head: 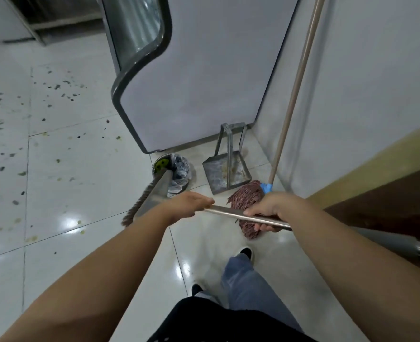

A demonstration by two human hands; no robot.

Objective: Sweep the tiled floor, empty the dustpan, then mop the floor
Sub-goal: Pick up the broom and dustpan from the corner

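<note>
Fingers of both hands are curled round the broom handle. The left hand grips it further down toward the head, knuckles up, and the right hand holds it closer to the body with the fingertips wrapped under the metal tube. That makes 2 hands on 1 shaft, neither slack.

The handle's long axis runs from lower right, where its grey sleeve and yellow end pass the right forearm, up and to the left toward the broom head. The head hangs just past the left hand, bristles facing left and down, above the tiles and overlapping the small bin in this view; whether it touches the bin cannot be told.

Scraps of litter lie scattered over the tiled floor well to the left and further out from the broom head, so by my reading the sweeping is not yet done and the left hand, being nearer the head, would steer the stroke while the right drives from behind. The handle would need to swing leftward, away from the corner.

The dustpan stands upright on the floor between the bin and the mop, against the base of the cabinet. The mop's stick leans against the wall, its stringy head resting on the tiles directly behind the right hand.
</note>
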